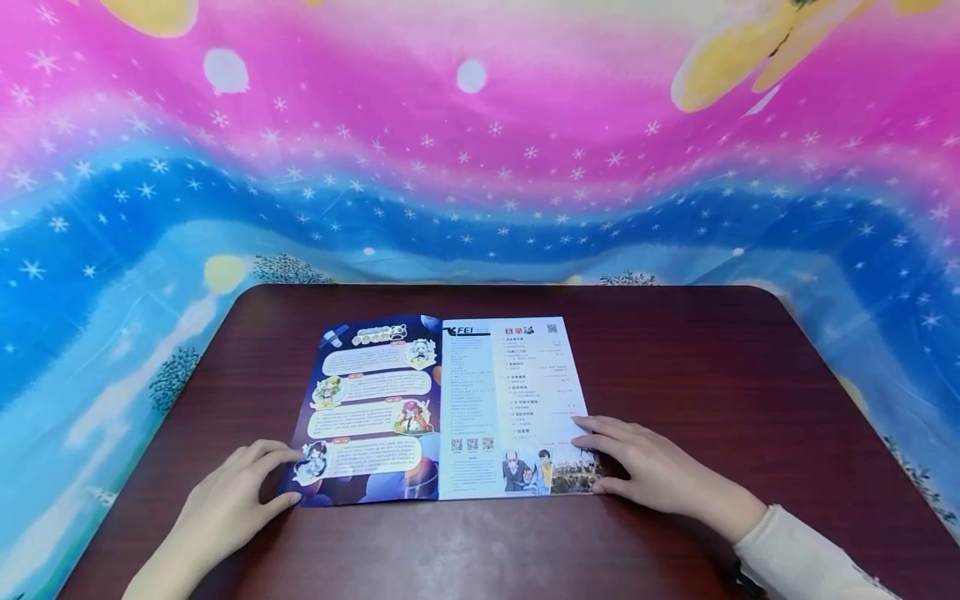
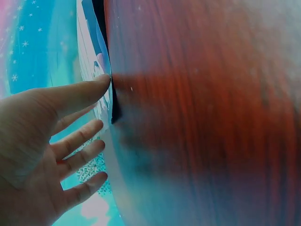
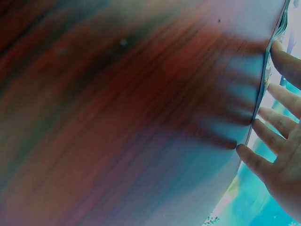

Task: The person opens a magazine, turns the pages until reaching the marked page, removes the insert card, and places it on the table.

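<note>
An open magazine (image 1: 442, 408) lies flat near the front of a dark wooden table (image 1: 712, 375). Its left page is dark blue with cartoon figures; its right page is white with printed text. My left hand (image 1: 232, 500) rests at the lower left corner of the magazine, fingers spread and nearly straight, thumb touching the page edge (image 2: 109, 80). My right hand (image 1: 645, 471) lies flat at the lower right corner, fingertips (image 1: 581, 425) on the white page. In the right wrist view the straight fingers (image 3: 270, 134) touch the page edge.
A bright cloth (image 1: 480, 167) in pink, blue and white with stars hangs behind and around the table. The table's far edge (image 1: 510, 287) runs below it. A cream sleeve (image 1: 802, 558) covers my right forearm.
</note>
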Available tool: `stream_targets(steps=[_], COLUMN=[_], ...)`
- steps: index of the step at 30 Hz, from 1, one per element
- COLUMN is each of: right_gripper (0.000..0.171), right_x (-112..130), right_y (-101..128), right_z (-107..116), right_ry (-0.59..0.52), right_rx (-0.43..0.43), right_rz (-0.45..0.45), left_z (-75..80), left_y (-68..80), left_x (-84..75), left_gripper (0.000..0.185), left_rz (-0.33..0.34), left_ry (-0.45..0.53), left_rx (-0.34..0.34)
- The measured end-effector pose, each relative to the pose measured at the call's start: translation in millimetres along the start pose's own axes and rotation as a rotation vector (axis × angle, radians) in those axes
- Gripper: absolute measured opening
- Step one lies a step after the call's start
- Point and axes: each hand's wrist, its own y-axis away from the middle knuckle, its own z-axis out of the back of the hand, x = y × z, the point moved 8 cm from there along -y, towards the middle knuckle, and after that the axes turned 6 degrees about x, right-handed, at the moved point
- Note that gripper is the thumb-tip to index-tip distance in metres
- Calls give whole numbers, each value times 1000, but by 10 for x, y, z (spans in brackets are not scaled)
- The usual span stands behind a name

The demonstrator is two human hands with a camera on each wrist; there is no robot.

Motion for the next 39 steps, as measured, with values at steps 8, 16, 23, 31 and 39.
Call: stream_targets(steps=[8,16,23,31,39], right_gripper=[56,53,49,44,41], right_x=[9,39,46,34,100], right_y=[-10,-14,-30,-52,-72], right_z=[-3,6,17,103,355], right_ry=[6,-4,0,-24,15], right_rx=[-2,5,8,-20,-117], right_rz=[-18,-18,-25,-42,-24], left_z=[13,-14,-67,-82,-80], left_y=[-60,-147,-208,-226,-235], left_x=[-191,-367,-439,-448,-446], left_gripper=[45,48,51,51,51], left_rz=[-95,-164,-216,-206,-202], left_ry=[39,52,37,34,44], left_rx=[-22,-11,19,41,40])
